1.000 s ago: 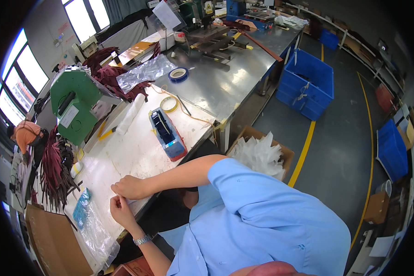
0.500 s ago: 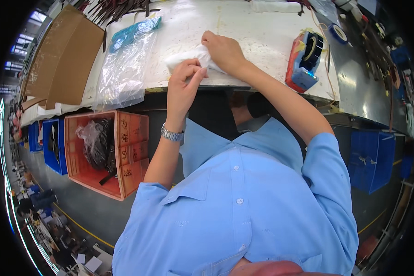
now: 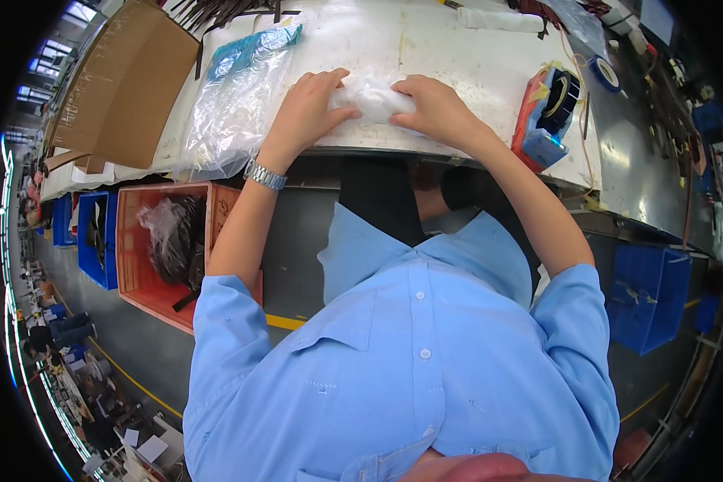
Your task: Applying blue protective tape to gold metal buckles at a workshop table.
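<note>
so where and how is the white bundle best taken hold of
Probably by its two ends, from left and right at once: the white bundle lies longer side to side than front to back and looks soft and crumpled, so a light hold should suit. The left grip and right grip sit at those ends, one on each.

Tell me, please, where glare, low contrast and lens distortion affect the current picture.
In the head view, glare streaks the clear plastic bag and brightens the metal table; in that head view, the white bundle contrasts little with the white tabletop, whose front edge curves, and the corners are black.
</note>
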Action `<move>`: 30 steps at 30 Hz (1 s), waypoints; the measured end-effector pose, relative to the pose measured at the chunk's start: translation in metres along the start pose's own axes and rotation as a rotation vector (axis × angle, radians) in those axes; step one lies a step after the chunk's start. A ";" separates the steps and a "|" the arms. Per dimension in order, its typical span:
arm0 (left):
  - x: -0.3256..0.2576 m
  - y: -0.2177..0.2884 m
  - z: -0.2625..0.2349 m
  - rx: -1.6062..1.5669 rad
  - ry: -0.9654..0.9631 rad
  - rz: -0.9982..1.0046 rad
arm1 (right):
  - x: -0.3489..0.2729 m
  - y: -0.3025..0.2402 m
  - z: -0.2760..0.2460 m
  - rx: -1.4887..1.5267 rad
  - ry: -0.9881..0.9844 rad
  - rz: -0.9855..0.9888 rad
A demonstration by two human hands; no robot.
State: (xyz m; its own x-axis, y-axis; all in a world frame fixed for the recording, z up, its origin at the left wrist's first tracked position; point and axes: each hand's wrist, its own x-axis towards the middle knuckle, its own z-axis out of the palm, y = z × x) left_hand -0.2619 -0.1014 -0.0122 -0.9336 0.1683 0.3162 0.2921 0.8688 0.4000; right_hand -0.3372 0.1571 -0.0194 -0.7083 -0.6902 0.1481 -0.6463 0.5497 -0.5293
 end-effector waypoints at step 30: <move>-0.009 0.051 -0.011 1.038 -0.133 0.578 | 0.021 0.016 0.000 0.016 0.309 0.028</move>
State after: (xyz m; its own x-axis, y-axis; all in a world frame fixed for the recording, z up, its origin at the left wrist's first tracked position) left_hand -0.2365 -0.0641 0.0150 -0.7509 0.6520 0.1046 0.4259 0.5993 -0.6779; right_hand -0.3617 0.1513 -0.0248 -0.7804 -0.4975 0.3788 -0.6222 0.5575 -0.5496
